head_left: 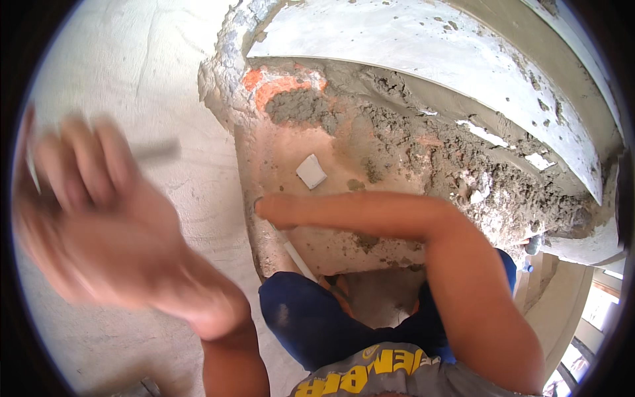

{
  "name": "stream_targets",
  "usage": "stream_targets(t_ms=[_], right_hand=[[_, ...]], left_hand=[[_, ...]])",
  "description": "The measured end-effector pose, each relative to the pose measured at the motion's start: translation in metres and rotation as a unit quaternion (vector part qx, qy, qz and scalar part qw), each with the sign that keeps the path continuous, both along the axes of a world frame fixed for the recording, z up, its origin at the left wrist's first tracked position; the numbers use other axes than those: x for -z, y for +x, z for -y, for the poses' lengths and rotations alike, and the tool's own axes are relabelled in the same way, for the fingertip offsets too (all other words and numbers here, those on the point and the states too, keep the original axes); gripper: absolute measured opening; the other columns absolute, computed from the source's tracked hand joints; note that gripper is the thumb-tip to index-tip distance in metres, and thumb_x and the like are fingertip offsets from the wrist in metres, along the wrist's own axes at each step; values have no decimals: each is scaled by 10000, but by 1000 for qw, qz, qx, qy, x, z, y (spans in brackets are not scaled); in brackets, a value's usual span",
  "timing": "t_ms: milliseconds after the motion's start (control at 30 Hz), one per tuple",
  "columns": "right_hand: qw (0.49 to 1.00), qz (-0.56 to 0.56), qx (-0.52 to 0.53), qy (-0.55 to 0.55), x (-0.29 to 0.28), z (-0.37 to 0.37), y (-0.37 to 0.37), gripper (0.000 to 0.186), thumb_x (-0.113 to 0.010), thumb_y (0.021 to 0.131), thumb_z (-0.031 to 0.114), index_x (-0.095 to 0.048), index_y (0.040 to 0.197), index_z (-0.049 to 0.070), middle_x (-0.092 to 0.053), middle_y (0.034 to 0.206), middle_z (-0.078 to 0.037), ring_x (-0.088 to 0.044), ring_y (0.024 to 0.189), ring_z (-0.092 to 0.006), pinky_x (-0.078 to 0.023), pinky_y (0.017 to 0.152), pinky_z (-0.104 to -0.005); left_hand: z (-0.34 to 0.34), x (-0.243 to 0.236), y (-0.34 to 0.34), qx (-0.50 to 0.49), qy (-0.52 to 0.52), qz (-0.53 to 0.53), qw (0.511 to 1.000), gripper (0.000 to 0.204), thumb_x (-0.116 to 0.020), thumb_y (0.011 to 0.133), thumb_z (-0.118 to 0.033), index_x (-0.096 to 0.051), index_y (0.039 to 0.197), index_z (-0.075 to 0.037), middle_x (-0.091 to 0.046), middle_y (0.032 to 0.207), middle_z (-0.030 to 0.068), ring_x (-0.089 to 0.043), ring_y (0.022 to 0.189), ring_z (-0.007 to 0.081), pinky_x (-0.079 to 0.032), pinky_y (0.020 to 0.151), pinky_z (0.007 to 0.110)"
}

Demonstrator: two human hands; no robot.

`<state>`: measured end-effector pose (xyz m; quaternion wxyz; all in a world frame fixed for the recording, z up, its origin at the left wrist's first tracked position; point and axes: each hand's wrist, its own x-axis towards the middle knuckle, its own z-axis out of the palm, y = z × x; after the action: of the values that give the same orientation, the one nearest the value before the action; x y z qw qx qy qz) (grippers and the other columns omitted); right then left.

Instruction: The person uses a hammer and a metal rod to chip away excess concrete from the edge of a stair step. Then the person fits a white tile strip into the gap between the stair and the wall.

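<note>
My left hand (99, 212) is raised on the left, in front of the pale plastered surface, and smeared by motion. Its fingers are curled, and a blurred grey strip (155, 151) sticks out beside them; I cannot make out what kind of thing it is. My right forearm reaches across to the left, where my right hand (272, 209) is closed at the edge of the reddish-brown ledge. A narrow white strip (299, 259) runs from under that hand down toward my left knee. Just above the right hand, a small white tile-like piece (311, 171) lies on the ledge.
Rough wet mortar (423, 145) covers the ledge's far and right side, with orange brick (278, 86) showing at the back. A curved white panel (423, 40) rises behind it. My bent knees (301, 311) are close to the front edge. A small bottle (527, 266) stands at right.
</note>
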<state>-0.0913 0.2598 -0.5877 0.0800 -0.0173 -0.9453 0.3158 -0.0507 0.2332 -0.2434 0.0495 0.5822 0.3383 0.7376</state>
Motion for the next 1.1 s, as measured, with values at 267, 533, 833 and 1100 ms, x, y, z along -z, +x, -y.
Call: stream_targets(t_ms=[267,533,833,1100], right_hand=[[980,78,115,141,-5,-107,84,550,-787,838,165,-625,1360,107,-589,1382,-162,-587,1272,-353,-517,1010,-466],[959,256,98,74,-30,-110,78,513,-807,844,167,-633,1318,79,-616,1299,-194,-599,1263,-351,-531,994,-486],[966,-15,158,203,-56,-228,-27,474,-679,846,-109,-622,1306,-11,-678,1247,-188,-660,1177,-332,-615,974,-416],[927,-18,152,344,-24,-261,-63,415,-451,982,-53,-626,1345,47,-652,1355,-139,-622,1254,-329,-506,1125,-397]], left_hand=[[-42,-7,-67,12,25,27,999,455,-449,1113,-340,-597,1184,84,-413,708,21,-388,637,101,-352,554,224],[-2,27,-128,-19,16,32,999,430,-463,1106,-317,-592,1203,82,-436,716,24,-416,644,107,-378,563,229],[-10,53,-166,-18,2,27,999,406,-479,1099,-291,-586,1224,79,-460,726,26,-449,653,115,-407,574,235],[-31,59,-184,-6,-10,19,1000,387,-493,1093,-268,-580,1243,77,-483,734,29,-478,661,121,-433,583,239]])
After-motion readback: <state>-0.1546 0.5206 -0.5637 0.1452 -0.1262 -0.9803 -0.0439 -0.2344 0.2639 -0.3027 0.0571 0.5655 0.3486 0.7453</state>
